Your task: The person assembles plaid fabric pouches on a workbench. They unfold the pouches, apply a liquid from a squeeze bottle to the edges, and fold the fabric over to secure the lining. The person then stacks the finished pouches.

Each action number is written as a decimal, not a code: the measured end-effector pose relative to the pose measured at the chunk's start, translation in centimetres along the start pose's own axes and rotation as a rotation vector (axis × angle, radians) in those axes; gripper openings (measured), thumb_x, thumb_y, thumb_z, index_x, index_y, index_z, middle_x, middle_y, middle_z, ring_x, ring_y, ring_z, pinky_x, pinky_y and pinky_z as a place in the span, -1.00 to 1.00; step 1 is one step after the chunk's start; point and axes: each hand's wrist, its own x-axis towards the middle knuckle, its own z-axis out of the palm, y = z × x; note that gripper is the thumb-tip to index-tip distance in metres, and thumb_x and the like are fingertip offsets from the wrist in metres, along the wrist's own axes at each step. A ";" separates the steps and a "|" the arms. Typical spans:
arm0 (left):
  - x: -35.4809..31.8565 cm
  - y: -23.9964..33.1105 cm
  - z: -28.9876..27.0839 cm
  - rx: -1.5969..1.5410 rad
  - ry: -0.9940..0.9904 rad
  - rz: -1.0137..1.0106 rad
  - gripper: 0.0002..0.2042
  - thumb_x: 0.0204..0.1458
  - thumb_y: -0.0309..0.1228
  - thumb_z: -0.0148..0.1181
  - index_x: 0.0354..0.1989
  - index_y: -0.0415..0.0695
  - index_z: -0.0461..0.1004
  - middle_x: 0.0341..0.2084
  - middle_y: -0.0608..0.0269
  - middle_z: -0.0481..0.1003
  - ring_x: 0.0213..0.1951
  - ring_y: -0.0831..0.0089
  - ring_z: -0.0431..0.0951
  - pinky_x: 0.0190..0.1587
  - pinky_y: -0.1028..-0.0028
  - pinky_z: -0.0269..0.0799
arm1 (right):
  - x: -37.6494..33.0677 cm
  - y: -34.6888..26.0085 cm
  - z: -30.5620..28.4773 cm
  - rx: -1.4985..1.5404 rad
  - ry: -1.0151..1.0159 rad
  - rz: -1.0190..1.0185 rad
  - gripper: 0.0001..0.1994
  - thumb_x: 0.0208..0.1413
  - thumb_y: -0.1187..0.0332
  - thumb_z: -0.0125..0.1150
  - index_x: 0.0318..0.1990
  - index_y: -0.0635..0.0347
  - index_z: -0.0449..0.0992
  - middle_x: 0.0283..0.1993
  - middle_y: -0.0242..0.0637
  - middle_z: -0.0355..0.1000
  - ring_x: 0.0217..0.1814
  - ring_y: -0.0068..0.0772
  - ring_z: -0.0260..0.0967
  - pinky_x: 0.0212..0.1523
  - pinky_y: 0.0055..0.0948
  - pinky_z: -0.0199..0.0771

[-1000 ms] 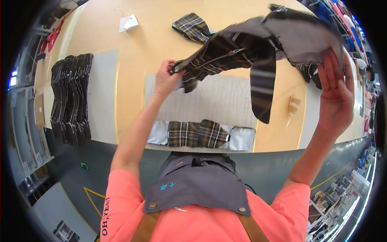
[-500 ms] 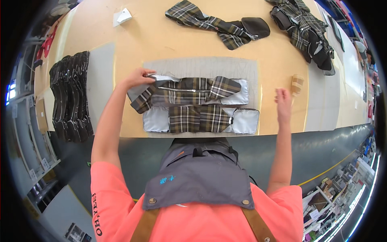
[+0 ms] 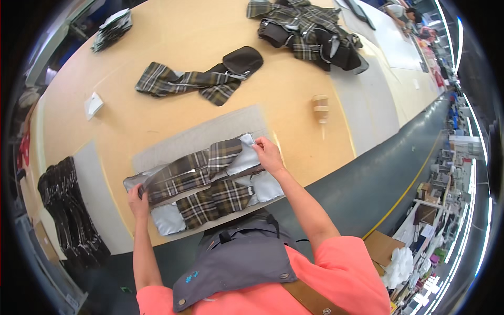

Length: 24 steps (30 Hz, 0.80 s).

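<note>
Two plaid fabric pieces with silver lining lie side by side on a grey mat [image 3: 157, 153] near the table's front edge. My left hand [image 3: 138, 201] pinches the left end of the farther plaid piece [image 3: 181, 172]. At its other end, my right hand [image 3: 269, 156] has closed its fingers on the silver lining. The nearer plaid piece [image 3: 215, 201] lies flat, silver panels showing at both ends, and neither hand holds it.
Beyond the mat lies a plaid strip [image 3: 176, 83] with a dark rounded panel. A heap of plaid pieces [image 3: 315, 39] is farther back. Dark stacked pieces [image 3: 68, 205] overhang the left edge. A brownish object [image 3: 321, 107] lies right; a person [image 3: 400, 18] is far right.
My view has turned, so the table appears tilted. My right hand has come from the bare table onto the farther piece's silver end. The left end now lies straighter, its folded flap opened out.
</note>
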 end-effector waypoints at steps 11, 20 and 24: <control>1.2 1.4 -0.4 -0.104 -0.199 -0.138 -0.77 -0.13 -0.56 0.24 -0.22 -0.18 0.54 -0.36 0.14 0.58 -0.25 0.35 0.58 -0.17 0.40 0.43 | -2.6 -1.3 -2.4 -0.272 0.209 -0.248 -0.37 -0.01 0.10 0.31 0.15 0.19 0.24 0.18 -0.02 0.23 0.22 0.04 0.16 0.14 -0.14 0.21; 2.0 2.8 -2.7 -0.619 -0.225 -0.520 -0.71 0.07 -0.21 0.21 -0.21 -0.20 0.55 -0.36 0.32 0.56 -0.32 0.52 0.53 -0.27 0.49 0.41 | -6.0 -0.6 5.0 -0.363 0.190 -0.258 -0.31 -0.15 0.27 0.35 0.20 0.10 0.22 0.31 -0.11 0.10 0.26 0.01 0.10 0.19 -0.08 0.11; 0.9 4.2 -2.7 -0.893 -0.181 -0.728 -0.70 0.06 -0.15 0.23 -0.22 -0.14 0.53 -0.33 0.37 0.54 -0.31 0.56 0.51 -0.26 0.52 0.40 | -5.6 -1.1 5.2 -0.302 0.234 -0.237 -0.44 -0.14 0.25 0.29 0.10 0.03 0.33 0.31 -0.14 0.09 0.27 -0.01 0.06 0.19 -0.02 0.06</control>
